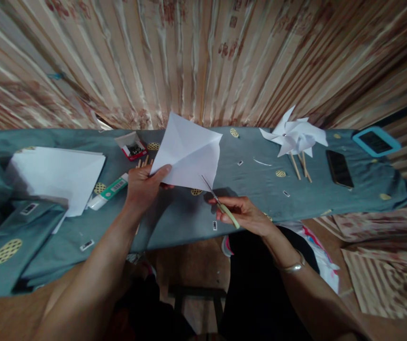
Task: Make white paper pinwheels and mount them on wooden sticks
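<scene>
My left hand (pixel 145 185) grips a creased white sheet of paper (pixel 192 149) by its left corner, thumb on top and fingers underneath. Diagonal fold lines cross the sheet, which is held up over the cloth. In my right hand (pixel 244 213) is a pair of scissors (pixel 229 215) with pale green handles. Their blades reach the lower right corner of the paper and point up and to the left. Whether the blades are apart, I cannot tell. Partly behind my left hand lie several thin wooden sticks (pixel 145 162).
A stack of white paper (pixel 57 173) and a glue tube (pixel 109 192) lie at left. Behind them is an open red box (pixel 134 149) of small dark pieces. White paper pinwheels (pixel 293 132) on sticks, a phone (pixel 339 168) and a blue-framed device (pixel 376 141) lie at right. A curtain (pixel 189 57) hangs behind.
</scene>
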